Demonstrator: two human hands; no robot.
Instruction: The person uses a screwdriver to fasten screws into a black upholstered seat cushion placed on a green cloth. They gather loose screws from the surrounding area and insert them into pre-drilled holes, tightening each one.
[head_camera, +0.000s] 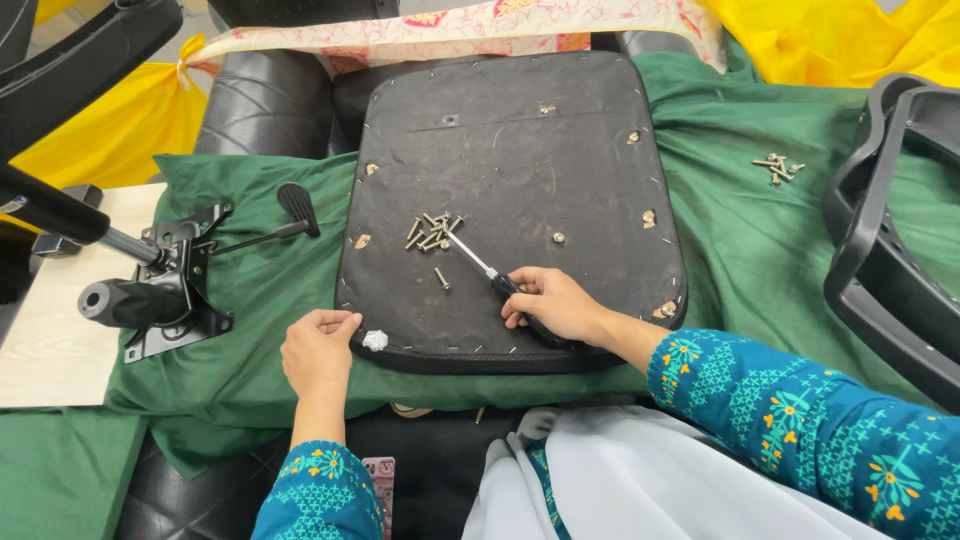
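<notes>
A black chair seat base (540, 160) lies upside down on a green cloth (760, 230). My right hand (555, 303) grips a screwdriver (478, 262) by its black handle, the metal tip reaching a small pile of screws (432, 232) on the base. One screw (441, 279) lies apart below the pile. My left hand (318, 348) rests with fingers curled at the base's near left edge, holding nothing, next to a small white bit (375, 340).
A black chair tilt mechanism with a lever (170, 285) lies at the left on the cloth. Another small pile of screws (777, 169) sits at the right. A black plastic chair part (890, 240) stands at the far right. Yellow fabric (110, 130) hangs behind.
</notes>
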